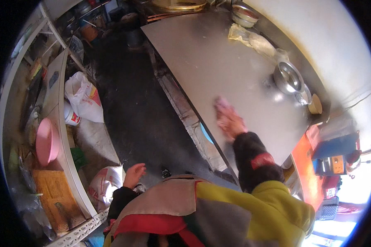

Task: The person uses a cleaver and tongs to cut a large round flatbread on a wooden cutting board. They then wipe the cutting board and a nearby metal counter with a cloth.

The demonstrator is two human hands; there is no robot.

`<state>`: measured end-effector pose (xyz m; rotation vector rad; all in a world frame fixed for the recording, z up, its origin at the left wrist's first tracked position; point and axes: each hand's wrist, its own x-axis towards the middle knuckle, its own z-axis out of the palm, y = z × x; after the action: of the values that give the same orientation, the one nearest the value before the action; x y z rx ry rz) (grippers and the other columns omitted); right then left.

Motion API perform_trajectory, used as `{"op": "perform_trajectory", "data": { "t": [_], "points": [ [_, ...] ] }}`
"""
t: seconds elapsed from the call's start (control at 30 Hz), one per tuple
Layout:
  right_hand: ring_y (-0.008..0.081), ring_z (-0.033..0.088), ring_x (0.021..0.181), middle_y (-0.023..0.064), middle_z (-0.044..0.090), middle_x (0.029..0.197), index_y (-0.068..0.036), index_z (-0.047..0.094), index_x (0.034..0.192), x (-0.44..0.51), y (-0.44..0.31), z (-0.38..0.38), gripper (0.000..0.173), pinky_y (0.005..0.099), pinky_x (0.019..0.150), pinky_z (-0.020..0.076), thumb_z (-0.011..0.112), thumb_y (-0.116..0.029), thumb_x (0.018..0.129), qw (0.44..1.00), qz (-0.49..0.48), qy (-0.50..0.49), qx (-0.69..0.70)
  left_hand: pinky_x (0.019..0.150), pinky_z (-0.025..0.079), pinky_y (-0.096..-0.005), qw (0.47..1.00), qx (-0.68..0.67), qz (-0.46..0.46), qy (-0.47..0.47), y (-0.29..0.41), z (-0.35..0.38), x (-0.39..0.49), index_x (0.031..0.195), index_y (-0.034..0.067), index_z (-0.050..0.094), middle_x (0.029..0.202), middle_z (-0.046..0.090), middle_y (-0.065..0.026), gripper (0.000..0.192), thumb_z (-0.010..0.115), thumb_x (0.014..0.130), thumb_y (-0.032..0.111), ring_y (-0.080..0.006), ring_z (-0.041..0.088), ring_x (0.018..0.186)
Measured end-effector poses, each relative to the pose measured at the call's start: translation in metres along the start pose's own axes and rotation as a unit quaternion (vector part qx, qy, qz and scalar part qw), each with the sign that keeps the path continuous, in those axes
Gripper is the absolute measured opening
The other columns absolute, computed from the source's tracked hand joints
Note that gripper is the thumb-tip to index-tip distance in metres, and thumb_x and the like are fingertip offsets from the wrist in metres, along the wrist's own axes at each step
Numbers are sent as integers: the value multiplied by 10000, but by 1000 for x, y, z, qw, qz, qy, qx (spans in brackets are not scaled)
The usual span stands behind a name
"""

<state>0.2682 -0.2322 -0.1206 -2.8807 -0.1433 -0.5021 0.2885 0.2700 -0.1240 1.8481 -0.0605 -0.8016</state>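
Note:
My right hand [234, 124] presses a pink cloth [221, 102] against the grey metal worktop [201, 68]; hand and cloth are blurred. My left hand [135, 175] hangs over the dark floor [136, 114] with its fingers loosely bent and nothing in it. Close by it, on the left, is a white sack with red print [106, 183]. Beyond the cloth, towards the wall, a shiny steel bowl [288, 77] stands on the worktop. A clear plastic bag with something pale inside [259, 43] lies farther back along the same side.
A white metal shelf rack [77, 188] on the left holds a pink basin [46, 142] and a piece of cardboard [57, 197]. Another white sack [83, 98] stands by a white tub [70, 114]. Stacked bowls [245, 16] sit at the worktop's back; an orange surface [309, 169] is at right.

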Motion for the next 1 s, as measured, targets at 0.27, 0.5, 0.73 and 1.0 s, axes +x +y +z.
{"op": "perform_trajectory", "data": {
  "t": [0.27, 0.5, 0.73, 1.0],
  "points": [
    [321, 177, 1328, 168, 338, 1354, -46, 514, 1172, 34, 43, -1, 393, 531, 1048, 158, 450, -254, 845, 857, 457, -32, -237, 710, 467, -269, 994, -95, -42, 28, -26, -62, 21, 1137, 34, 551, 960, 629, -79, 284, 524, 890, 170, -136, 598, 809],
    [240, 410, 1074, 89, 453, 1113, -116, 402, 1246, 227, -10, 121, 477, 364, 918, 342, 426, -217, 780, 728, 130, 337, 582, 679, 461, -250, 981, -167, -68, 70, -22, -86, 43, 1128, 44, 561, 954, 630, -61, 306, 537, 893, 239, -129, 600, 786],
    [272, 511, 993, 111, 535, 1025, -70, 504, 967, 321, -81, 103, 255, 399, 850, 416, 495, -223, 763, 899, 85, 11, 430, 692, 483, -269, 990, -98, -102, -28, 44, -99, 117, 1123, 29, 549, 960, 625, -88, 311, 530, 897, 242, -155, 607, 799],
    [269, 503, 1072, 126, 544, 1119, -88, 586, 1021, 39, -2, 29, 306, 390, 945, 381, 565, -238, 755, 982, 5, 47, 184, 659, 502, -265, 989, -1, -58, -136, 75, -71, 220, 1116, 31, 554, 952, 622, -89, 262, 495, 913, 187, -142, 613, 770]
  ]
}}
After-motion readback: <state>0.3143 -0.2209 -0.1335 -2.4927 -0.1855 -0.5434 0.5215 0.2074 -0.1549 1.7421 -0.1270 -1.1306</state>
